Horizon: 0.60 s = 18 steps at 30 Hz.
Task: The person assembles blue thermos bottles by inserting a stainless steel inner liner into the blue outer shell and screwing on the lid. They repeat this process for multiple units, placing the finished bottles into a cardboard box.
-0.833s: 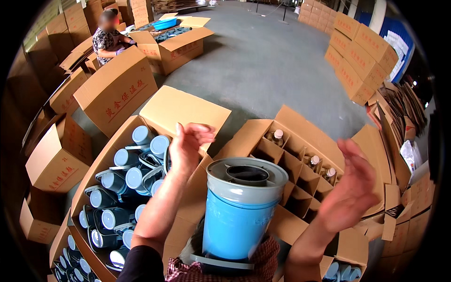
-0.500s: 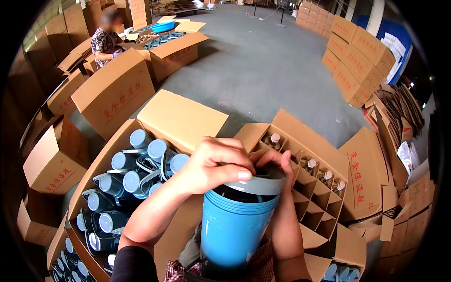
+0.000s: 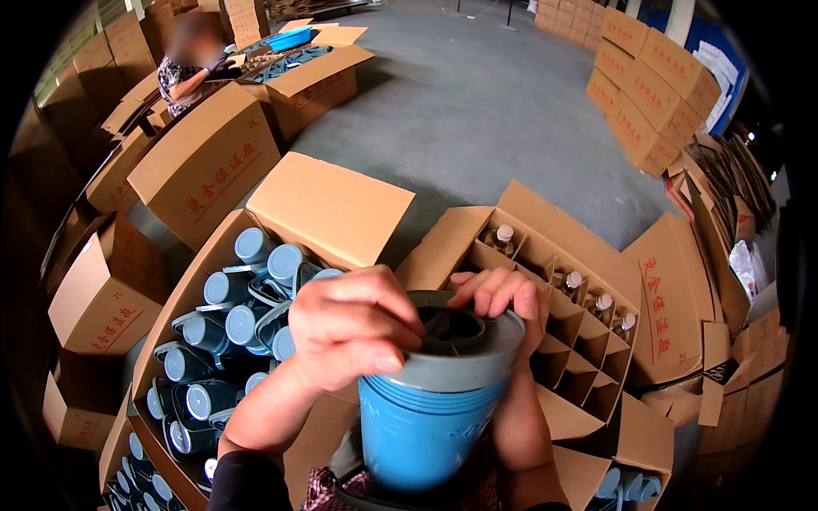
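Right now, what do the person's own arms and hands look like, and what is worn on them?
Both hands are bare: no gloves, and no rings or watch show. The left hand leads back to a forearm that ends in a dark sleeve near the elbow. The right hand has a bare forearm down to the picture's lower edge.

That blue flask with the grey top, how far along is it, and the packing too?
Both hands, left hand and right hand, grip the grey collar on the blue flask. The divided carton holds a few items in its far cells; the nearer cells look unfilled. Many flasks lie in the open box.
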Tool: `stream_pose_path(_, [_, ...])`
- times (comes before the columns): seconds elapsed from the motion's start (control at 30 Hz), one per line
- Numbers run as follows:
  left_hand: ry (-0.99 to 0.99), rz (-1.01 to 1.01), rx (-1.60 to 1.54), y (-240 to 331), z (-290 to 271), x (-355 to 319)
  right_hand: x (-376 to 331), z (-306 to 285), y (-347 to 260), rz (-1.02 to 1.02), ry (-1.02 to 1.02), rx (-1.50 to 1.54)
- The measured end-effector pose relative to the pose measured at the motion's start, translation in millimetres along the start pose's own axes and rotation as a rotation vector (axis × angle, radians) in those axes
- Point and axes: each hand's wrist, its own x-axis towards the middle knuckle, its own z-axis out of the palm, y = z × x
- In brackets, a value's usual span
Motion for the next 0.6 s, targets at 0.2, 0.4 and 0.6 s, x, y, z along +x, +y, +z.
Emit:
stream_pose_path(0.2, [-0.135, 0.296, 0.135, 0.6, -6.5, 7.7, 8.3, 0.2, -8.0, 0.046, -0.114, 0.19])
stream_pose_path(0.4, [-0.082, 0.23, 0.314, 15.2, -5.3, -13.9, -2.5, 10.7, -25.6, -0.034, -0.068, -0.037])
stream_pose_path(0.6, [-0.354, -0.04, 0.76, 56.9, 4.3, 4.9, -17.8, 46.5, -67.7, -0.216, -0.071, -0.768])
